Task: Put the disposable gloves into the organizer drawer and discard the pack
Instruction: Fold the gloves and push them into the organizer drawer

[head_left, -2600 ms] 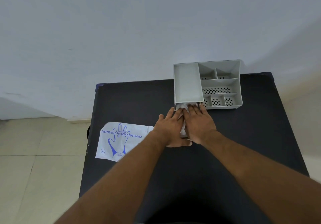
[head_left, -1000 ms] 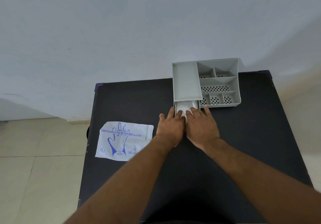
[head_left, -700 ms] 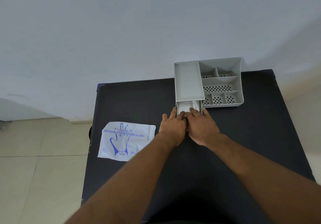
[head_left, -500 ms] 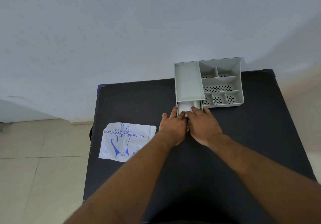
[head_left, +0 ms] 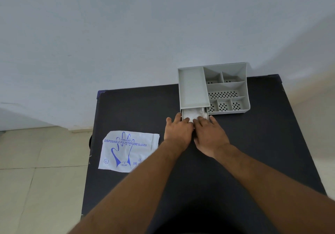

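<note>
- Black table (head_left: 253, 143) stands against a pale wall; tiled floor to the left.
- Grey organizer (head_left: 226, 88) sits at the table's far edge, w/ one long tray section on its left and several small perforated compartments on the right.
- Drawer (head_left: 194, 115) under the long tray section is part-way out toward the person; only a short stretch of it shows.
- Disposable gloves (head_left: 194, 113), a crumpled white/translucent bundle, lie inside the drawer, filling the visible part.
- Left hand (head_left: 178, 132) lies palm down, fingers spread flat, tips at the drawer's front-left edge and touching the gloves. Not clasped on anything.
- Right hand (head_left: 210, 135) also palm down and flat, just beside the left, fingertips on the drawer front/gloves. Fingers extended, no pinch seen.
- Both hands side by side, thumbs nearly touching; drawer front itself mostly hidden under the fingers.
- Pack (head_left: 126, 150), white w/ blue glove print & "DISPOSABLE POLYETHYLENE GLOVES", lies flat near the table's left edge, well apart from the organizer, its lower right corner hidden by the left forearm.
</note>
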